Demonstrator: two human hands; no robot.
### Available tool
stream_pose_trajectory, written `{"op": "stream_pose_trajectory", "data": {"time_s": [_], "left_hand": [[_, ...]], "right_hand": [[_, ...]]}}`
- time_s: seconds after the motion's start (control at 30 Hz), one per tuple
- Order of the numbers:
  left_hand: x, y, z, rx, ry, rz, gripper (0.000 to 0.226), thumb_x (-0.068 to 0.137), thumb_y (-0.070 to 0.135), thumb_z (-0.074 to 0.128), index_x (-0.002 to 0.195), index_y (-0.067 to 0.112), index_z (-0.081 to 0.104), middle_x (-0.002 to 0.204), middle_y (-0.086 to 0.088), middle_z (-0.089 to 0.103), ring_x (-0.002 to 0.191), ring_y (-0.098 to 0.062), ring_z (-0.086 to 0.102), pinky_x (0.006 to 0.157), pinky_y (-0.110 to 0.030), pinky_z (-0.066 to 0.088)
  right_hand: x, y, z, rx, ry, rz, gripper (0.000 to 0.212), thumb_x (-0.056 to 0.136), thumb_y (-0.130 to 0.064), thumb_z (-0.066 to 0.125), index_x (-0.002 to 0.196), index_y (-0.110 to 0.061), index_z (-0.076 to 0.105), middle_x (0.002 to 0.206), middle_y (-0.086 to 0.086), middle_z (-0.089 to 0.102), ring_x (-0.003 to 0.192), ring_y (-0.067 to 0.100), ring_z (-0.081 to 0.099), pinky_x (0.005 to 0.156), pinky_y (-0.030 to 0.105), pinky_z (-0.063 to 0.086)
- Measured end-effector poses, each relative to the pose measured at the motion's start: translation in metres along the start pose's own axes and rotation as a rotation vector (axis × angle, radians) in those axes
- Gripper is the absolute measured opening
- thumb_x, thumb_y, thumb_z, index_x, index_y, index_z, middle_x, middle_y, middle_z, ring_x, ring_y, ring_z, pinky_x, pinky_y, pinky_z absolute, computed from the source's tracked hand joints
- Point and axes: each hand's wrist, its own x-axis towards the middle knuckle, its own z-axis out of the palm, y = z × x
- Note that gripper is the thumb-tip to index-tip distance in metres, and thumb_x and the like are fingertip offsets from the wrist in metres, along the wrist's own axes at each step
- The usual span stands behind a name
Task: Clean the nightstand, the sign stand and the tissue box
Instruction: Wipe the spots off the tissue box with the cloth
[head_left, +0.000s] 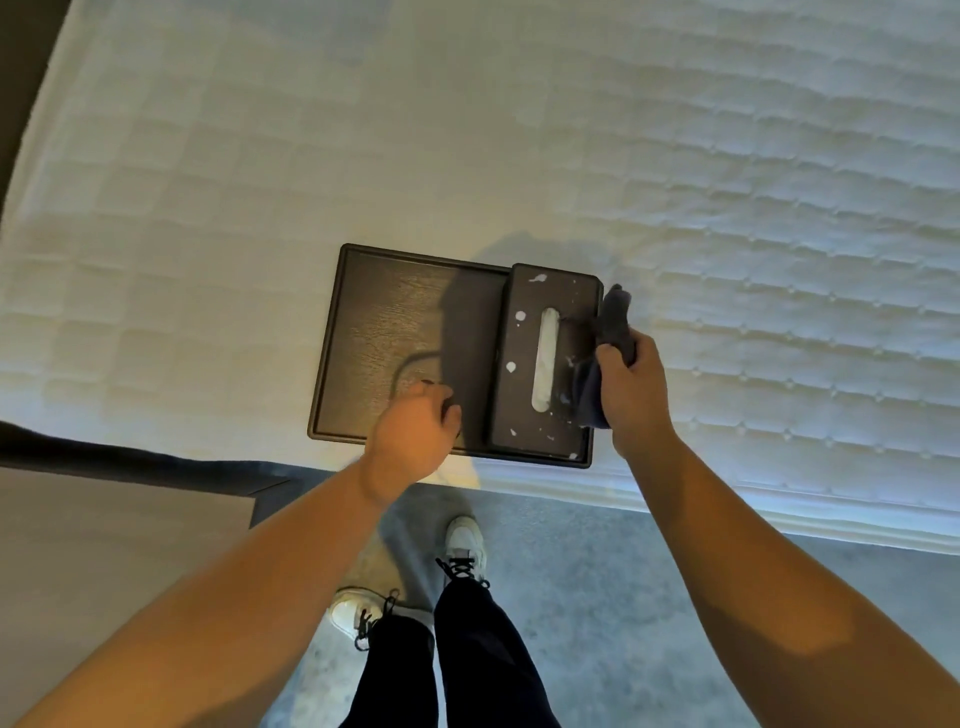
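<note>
1. The tissue box, a dark box with a pale slot in its lid, stands on the right part of a dark tray, and the tray lies on a white quilted mattress near its front edge.
2. Pale spots and smears show on the lid of the tissue box, most of them left of the slot and along the near end, so by the look of it the wiping of the box is under way and not finished.
3. A strip of the lid right of the slot, beside the cloth, looks darker and partly cleared, though a few flecks remain there.
4. Neither the nightstand nor the sign stand can be made out for certain here, so their state cannot be judged; those 2 parts of the task appear to remain.
5. The right hand is clenched around a dark blue cloth, which is bunched in the fist and pressed against the right edge of the tissue box lid.
6. The left hand hovers over the near edge of the tray, left of the tissue box, with its fingers curled inward; whether they grip anything cannot be told, since the hand is blurred and hides what lies under it.
</note>
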Motion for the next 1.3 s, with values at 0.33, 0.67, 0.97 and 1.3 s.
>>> {"op": "stream_pose_trajectory", "data": {"time_s": [0.33, 0.67, 0.97, 1.3], "left_hand": [[0.022, 0.030, 0.019, -0.839, -0.235, -0.249, 0.082, 0.062, 0.072, 0.054, 0.132, 0.029, 0.049, 0.132, 0.000, 0.058, 0.122, -0.023, 0.054, 0.108, -0.046, 0.040], [0.019, 0.002, -0.011, -1.058, -0.280, -0.126, 0.047, 0.098, 0.031, 0.048, 0.145, 0.024, 0.040, 0.133, 0.000, 0.060, 0.121, -0.015, 0.057, 0.105, -0.033, 0.042], [0.024, -0.036, -0.027, -1.106, -0.191, -0.182, 0.033, 0.096, 0.026, 0.055, 0.128, 0.019, 0.057, 0.115, -0.005, 0.070, 0.109, -0.020, 0.065, 0.102, -0.041, 0.047], [0.027, -0.054, -0.038, -1.222, -0.118, -0.259, 0.030, 0.094, 0.022, 0.060, 0.124, 0.019, 0.056, 0.103, -0.007, 0.071, 0.087, -0.021, 0.069, 0.074, -0.038, 0.058]], "right_hand": [[0.004, 0.012, 0.010, 0.198, -0.017, 0.186, 0.031, 0.079, -0.029, 0.050, 0.109, -0.030, 0.053, 0.101, 0.013, 0.065, 0.092, 0.036, 0.066, 0.084, 0.059, 0.054], [0.000, 0.011, 0.032, 0.415, -0.028, 0.343, 0.018, 0.091, -0.020, 0.047, 0.108, -0.019, 0.052, 0.099, 0.017, 0.062, 0.082, 0.035, 0.063, 0.078, 0.064, 0.054], [-0.004, 0.007, 0.040, 0.413, -0.049, 0.364, 0.025, 0.089, -0.013, 0.048, 0.113, -0.012, 0.053, 0.098, 0.016, 0.062, 0.081, 0.030, 0.063, 0.072, 0.043, 0.056], [0.053, -0.039, 0.044, -0.569, -0.287, -0.310, 0.039, 0.095, -0.021, 0.048, 0.132, -0.014, 0.041, 0.106, 0.004, 0.055, 0.091, 0.024, 0.054, 0.077, 0.033, 0.039]]}}
